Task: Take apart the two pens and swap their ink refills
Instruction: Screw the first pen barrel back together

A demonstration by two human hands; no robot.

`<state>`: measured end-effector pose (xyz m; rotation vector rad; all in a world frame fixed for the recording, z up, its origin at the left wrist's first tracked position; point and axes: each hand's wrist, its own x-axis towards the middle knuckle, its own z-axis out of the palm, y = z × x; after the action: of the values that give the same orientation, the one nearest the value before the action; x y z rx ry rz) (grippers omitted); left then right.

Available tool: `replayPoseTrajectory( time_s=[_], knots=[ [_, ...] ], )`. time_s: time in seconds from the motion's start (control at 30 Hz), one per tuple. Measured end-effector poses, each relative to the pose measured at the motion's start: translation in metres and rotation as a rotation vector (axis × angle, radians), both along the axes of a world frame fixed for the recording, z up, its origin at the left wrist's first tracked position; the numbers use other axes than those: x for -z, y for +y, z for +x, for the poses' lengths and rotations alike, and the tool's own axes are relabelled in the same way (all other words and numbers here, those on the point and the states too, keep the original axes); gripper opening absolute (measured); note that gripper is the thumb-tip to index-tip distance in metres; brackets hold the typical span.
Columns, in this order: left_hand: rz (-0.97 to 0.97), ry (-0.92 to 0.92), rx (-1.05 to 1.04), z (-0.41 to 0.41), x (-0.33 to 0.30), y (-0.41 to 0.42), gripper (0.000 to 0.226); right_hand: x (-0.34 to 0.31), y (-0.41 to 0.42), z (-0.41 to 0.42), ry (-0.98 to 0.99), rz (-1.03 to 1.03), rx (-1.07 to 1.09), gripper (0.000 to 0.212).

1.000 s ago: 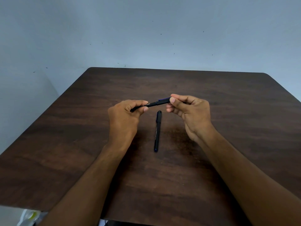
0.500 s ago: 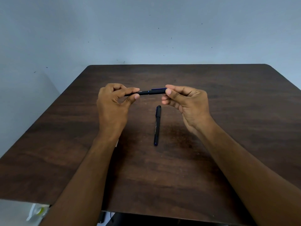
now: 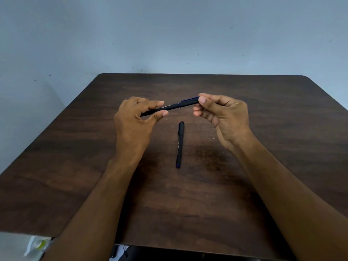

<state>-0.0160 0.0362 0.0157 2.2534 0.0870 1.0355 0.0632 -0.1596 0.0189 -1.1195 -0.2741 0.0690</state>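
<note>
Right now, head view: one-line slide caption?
Both hands hold one pen above the table; second pen lies below.

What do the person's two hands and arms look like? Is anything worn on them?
Both forearms are bare up to the picture's edge: no sleeves show. The left hand and the right hand have no gloves, and I see no rings, watch or bracelet. The fingernails are short and unpainted.

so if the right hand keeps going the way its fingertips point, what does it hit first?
Probably the left hand, along the held pen the right hand pinches by its capped end. The other pen lies lower, off that line; depth is unclear.
</note>
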Motion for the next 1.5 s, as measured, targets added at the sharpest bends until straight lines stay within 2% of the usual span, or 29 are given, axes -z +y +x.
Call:
replayPoseTrajectory(
  time_s=[0.3, 0.77, 1.5],
  knots=[
    [0.028, -0.003, 0.014, 0.0, 0.001, -0.001, 0.03, 0.0, -0.002, 0.002, 0.0, 0.014, -0.013, 0.024],
    [-0.012, -0.112, -0.043, -0.003, -0.001, -0.003, 0.026, -0.013, -0.019, 0.007, -0.014, 0.055, 0.044, 0.021],
    [-0.035, -0.118, -0.073, -0.004, 0.0, -0.003, 0.027, -0.016, -0.022, 0.005, -0.024, 0.061, 0.052, 0.02]
  ],
)
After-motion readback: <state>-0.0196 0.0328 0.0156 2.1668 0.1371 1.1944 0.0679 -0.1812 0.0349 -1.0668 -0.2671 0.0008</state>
